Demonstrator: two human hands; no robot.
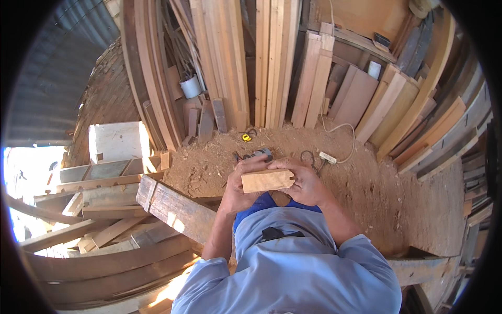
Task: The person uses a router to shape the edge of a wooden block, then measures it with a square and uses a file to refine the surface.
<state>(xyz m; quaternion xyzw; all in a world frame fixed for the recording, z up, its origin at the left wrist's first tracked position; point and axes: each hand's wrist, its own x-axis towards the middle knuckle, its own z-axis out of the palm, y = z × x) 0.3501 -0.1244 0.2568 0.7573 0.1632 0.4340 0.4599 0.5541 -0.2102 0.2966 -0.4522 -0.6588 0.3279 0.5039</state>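
Note:
A short piece of light wood (265, 181) is held up in front of my body, its pale end face turned up toward me. That face has a small notch at its right side. My left hand (238, 182) grips it from the left, and my right hand (309, 183) is wrapped round the other side. Both hands are closed on it, with fingers partly hidden behind. Just beyond my hands a grey and dark tool (263, 153) lies on the ground, partly covered by them; its kind is unclear.
A yellow tape measure (246, 137) lies on the sawdust-covered floor (366, 193). To its right is a white power strip (328, 157) with a cord. Long boards (219, 63) lean upright ahead. A worn plank (172, 206) and piled timber (110, 235) lie at left.

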